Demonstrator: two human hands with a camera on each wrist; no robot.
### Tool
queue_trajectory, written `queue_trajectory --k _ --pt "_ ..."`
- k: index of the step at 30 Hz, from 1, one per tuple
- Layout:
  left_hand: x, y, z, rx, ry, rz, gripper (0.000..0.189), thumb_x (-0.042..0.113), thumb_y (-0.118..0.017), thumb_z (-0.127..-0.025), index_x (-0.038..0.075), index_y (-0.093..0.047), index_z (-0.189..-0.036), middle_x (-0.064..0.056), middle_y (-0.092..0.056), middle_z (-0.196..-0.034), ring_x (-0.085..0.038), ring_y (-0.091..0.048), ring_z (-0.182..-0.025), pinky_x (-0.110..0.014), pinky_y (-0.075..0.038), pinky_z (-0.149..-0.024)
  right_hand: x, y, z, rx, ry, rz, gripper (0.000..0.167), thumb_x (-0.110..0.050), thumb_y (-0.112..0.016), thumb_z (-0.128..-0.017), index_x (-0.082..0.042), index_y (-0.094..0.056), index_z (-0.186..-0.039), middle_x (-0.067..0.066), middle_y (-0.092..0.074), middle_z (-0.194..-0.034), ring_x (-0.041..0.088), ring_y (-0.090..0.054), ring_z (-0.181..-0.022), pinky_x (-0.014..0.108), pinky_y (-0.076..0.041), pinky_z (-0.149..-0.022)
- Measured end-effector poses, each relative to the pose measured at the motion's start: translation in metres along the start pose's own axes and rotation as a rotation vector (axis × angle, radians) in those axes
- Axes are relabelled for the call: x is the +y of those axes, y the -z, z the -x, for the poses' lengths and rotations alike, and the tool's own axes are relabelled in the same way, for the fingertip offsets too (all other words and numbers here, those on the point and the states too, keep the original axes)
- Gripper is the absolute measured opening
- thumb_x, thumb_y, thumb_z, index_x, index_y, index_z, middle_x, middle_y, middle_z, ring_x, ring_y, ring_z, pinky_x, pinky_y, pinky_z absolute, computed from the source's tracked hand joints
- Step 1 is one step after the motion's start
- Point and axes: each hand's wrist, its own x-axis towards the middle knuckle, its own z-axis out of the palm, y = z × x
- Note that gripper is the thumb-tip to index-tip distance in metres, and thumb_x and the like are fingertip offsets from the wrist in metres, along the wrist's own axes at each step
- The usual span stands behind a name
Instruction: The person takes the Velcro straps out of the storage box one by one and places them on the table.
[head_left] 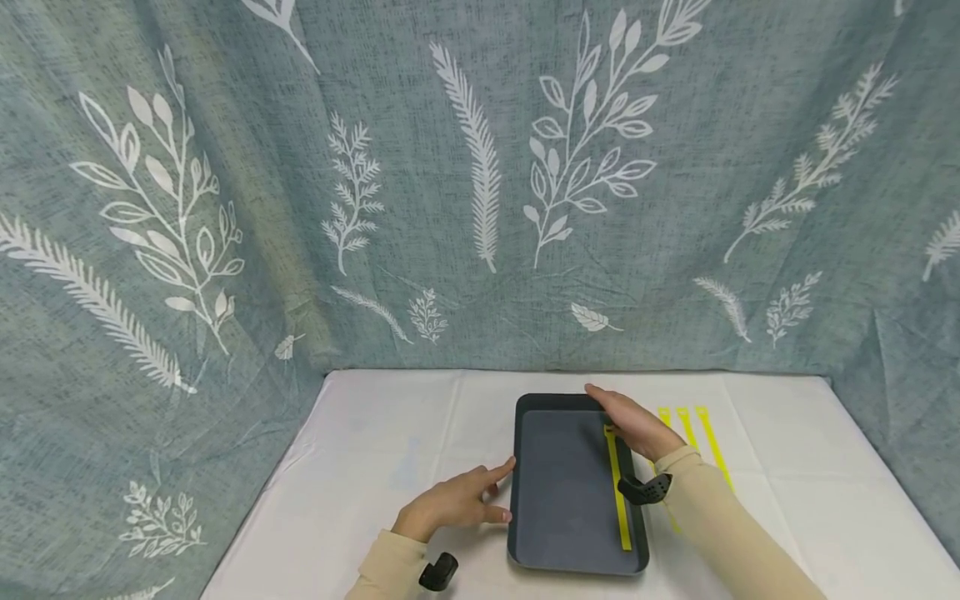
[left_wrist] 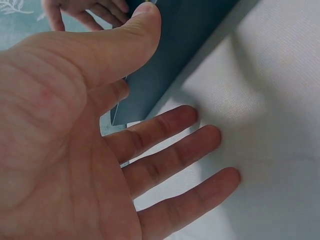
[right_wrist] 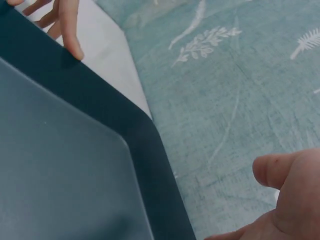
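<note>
A dark grey rectangular tray (head_left: 558, 492) lies on the white-covered table, its long sides running away from me. Inside it, along the right wall, is a flat yellow strap (head_left: 621, 500) with a slotted head at the far end. My left hand (head_left: 457, 500) touches the tray's left wall with thumb and index finger; its other fingers stretch out beneath, as the left wrist view shows. At the far right corner, my right hand (head_left: 636, 423) lies along the tray's outer side with fingers extended. In the right wrist view its thumb (right_wrist: 275, 170) stands apart from the wall.
Several more yellow straps (head_left: 712, 446) lie side by side on the table right of the tray, partly hidden by my right forearm. A blue-green curtain (head_left: 420, 208) with white leaf prints hangs behind the white tablecloth (head_left: 375, 433) and along both sides.
</note>
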Motion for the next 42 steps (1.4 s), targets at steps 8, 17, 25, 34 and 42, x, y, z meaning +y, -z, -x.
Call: queue_trajectory --k 8,17,25,34,42 --pt "0.002 -0.001 0.000 -0.009 0.006 0.010 0.080 0.039 -0.075 -0.091 0.028 -0.034 -0.160 -0.006 -0.063 -0.121 -0.017 -0.061 -0.095 -0.045 -0.050 -0.086 0.005 -0.008 -0.003 -0.057 -0.010 -0.048 0.067 -0.043 -0.027 -0.112 0.004 -0.020 -0.159 0.026 -0.012 -0.168 0.044 -0.008 -0.156 0.061 -0.010 -0.124" --pt "0.001 -0.002 0.000 -0.005 0.012 0.011 0.080 0.040 -0.074 -0.092 0.029 -0.033 -0.160 -0.005 -0.062 -0.121 -0.015 -0.060 -0.093 -0.044 -0.049 -0.083 0.004 -0.018 -0.007 -0.043 -0.006 -0.069 0.074 -0.046 -0.031 -0.111 0.001 -0.007 -0.162 0.024 0.007 -0.169 0.044 0.008 -0.156 0.063 -0.005 -0.123" --pt "0.000 -0.004 0.000 -0.005 0.012 0.014 0.080 0.039 -0.074 -0.092 0.029 -0.033 -0.160 -0.005 -0.062 -0.121 -0.016 -0.060 -0.095 -0.044 -0.049 -0.084 0.004 -0.022 -0.016 0.068 -0.034 -0.179 0.066 -0.042 -0.035 -0.110 -0.002 -0.019 -0.161 0.024 -0.052 -0.119 0.036 -0.044 -0.133 0.062 -0.022 -0.121" --pt "-0.001 -0.002 0.002 -0.010 -0.004 0.016 0.080 0.039 -0.073 -0.093 0.027 -0.031 -0.161 -0.005 -0.061 -0.122 -0.016 -0.060 -0.096 -0.043 -0.050 -0.084 0.008 -0.018 -0.014 0.075 -0.094 -0.050 0.053 -0.043 -0.041 -0.108 0.003 -0.048 -0.133 0.023 -0.051 -0.119 0.029 -0.047 -0.107 0.051 -0.044 -0.107" --pt "-0.005 -0.003 0.001 -0.018 -0.010 0.032 0.081 0.040 -0.073 -0.092 0.029 -0.031 -0.161 -0.005 -0.060 -0.122 -0.018 -0.061 -0.099 -0.044 -0.050 -0.085 0.010 -0.023 -0.015 0.093 -0.091 0.260 0.044 -0.031 -0.054 -0.104 -0.016 -0.044 -0.064 -0.005 -0.037 -0.057 0.012 -0.041 -0.058 0.027 -0.047 -0.068"
